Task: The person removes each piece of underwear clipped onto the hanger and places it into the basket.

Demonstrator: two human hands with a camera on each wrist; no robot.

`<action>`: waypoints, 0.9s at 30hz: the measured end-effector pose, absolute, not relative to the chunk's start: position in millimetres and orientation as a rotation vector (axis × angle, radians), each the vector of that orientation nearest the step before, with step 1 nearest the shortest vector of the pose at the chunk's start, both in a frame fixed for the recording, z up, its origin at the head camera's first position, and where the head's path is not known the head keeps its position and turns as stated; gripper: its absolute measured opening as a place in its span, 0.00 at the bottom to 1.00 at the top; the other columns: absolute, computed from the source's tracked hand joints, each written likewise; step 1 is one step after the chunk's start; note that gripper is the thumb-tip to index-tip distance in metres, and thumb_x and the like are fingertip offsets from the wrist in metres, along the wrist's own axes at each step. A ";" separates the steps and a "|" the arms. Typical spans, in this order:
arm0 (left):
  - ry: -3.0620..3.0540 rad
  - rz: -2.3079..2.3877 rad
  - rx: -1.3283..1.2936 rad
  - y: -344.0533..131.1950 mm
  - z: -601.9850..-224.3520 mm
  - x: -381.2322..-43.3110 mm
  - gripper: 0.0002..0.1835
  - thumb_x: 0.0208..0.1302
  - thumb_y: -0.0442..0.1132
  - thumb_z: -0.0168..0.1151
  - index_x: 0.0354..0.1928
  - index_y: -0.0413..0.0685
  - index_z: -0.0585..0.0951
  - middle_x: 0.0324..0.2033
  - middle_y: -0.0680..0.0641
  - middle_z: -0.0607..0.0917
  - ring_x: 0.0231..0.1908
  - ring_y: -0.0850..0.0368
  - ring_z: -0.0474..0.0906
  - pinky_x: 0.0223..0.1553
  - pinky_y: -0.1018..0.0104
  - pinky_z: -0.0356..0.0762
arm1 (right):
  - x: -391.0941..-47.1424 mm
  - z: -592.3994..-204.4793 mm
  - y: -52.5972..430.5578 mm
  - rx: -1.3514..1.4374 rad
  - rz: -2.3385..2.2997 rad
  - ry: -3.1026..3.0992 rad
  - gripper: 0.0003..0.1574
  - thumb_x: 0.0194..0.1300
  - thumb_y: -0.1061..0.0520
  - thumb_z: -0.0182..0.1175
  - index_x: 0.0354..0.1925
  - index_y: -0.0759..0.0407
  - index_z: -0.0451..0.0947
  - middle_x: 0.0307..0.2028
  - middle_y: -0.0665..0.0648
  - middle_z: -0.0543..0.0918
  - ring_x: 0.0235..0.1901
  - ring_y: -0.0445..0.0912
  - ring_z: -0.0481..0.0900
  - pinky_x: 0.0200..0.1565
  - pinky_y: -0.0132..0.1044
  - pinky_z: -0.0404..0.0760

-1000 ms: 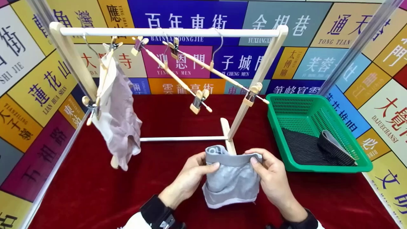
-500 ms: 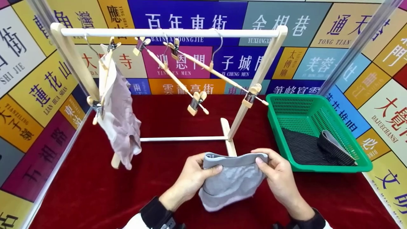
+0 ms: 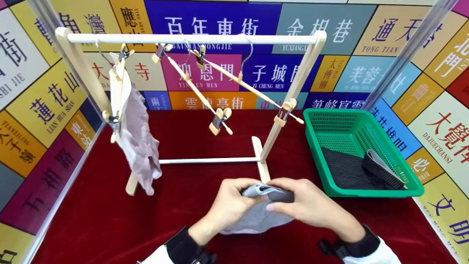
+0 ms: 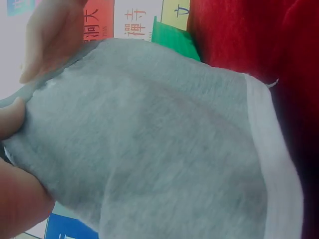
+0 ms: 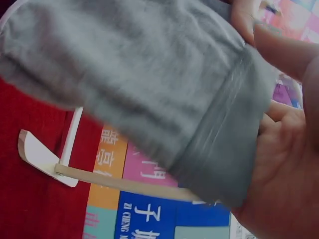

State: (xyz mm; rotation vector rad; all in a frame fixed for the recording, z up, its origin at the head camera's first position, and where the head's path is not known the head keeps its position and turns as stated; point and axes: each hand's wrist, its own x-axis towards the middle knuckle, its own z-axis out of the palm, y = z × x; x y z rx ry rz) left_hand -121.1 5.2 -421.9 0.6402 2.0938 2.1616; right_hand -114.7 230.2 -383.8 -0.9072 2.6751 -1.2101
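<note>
A pair of grey underpants (image 3: 258, 218) with a wide waistband and a pale hem hangs between my two hands, low in front of the rack. My left hand (image 3: 234, 201) pinches one side of the waistband, thumb towards me. On the other side, the fingers and thumb of my right hand (image 3: 307, 201) hold the band, which is folded and bunched between the hands. The cloth (image 4: 149, 134) spreads across the left wrist view, its white edge to the right. In the right wrist view the smooth waistband (image 5: 224, 139) runs up to the right palm.
Behind stands a wooden rack (image 3: 194, 38). A pale mauve garment (image 3: 139, 135) is clipped to its left hanger; two bare clip hangers, one of them a front hanger (image 3: 196, 90), slant to the right. A green basket (image 3: 318, 165) at right holds black mesh cloth (image 3: 344, 168).
My hands have come together, gathering the waistband that was stretched out flat between them. The right hand has turned over, its back now upward. The head view has shifted slightly.
</note>
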 end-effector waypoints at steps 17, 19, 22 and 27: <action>2.106 1.993 0.663 0.2 -452.0 -129.1 0.13 0.56 0.34 0.80 0.44 0.43 0.90 0.38 0.52 0.91 0.39 0.61 0.86 0.44 0.65 0.84 | -131.3 -368.2 249.9 -1.212 -1.337 2.761 0.12 0.65 0.69 0.70 0.44 0.57 0.87 0.38 0.50 0.90 0.34 0.38 0.83 0.38 0.28 0.84; 2.114 1.976 0.647 -0.8 -457.6 -129.2 0.12 0.56 0.33 0.79 0.43 0.43 0.90 0.37 0.51 0.91 0.38 0.61 0.86 0.43 0.66 0.84 | -133.6 -361.4 259.0 -1.201 -1.336 2.781 0.14 0.64 0.71 0.69 0.46 0.58 0.87 0.38 0.51 0.90 0.33 0.39 0.82 0.37 0.28 0.83; 2.122 1.964 0.612 -2.8 -463.8 -128.8 0.10 0.57 0.33 0.78 0.41 0.43 0.91 0.35 0.51 0.91 0.35 0.63 0.84 0.40 0.69 0.83 | -137.9 -350.1 274.2 -1.175 -1.309 2.855 0.15 0.63 0.72 0.69 0.45 0.57 0.87 0.36 0.49 0.88 0.31 0.38 0.81 0.36 0.26 0.82; 2.196 1.931 0.580 -8.4 -469.9 -128.8 0.06 0.63 0.36 0.75 0.40 0.44 0.91 0.33 0.52 0.90 0.35 0.62 0.84 0.41 0.69 0.81 | -148.4 -328.4 302.5 -1.008 -1.228 3.002 0.15 0.64 0.72 0.69 0.45 0.57 0.89 0.36 0.46 0.87 0.33 0.36 0.80 0.38 0.22 0.78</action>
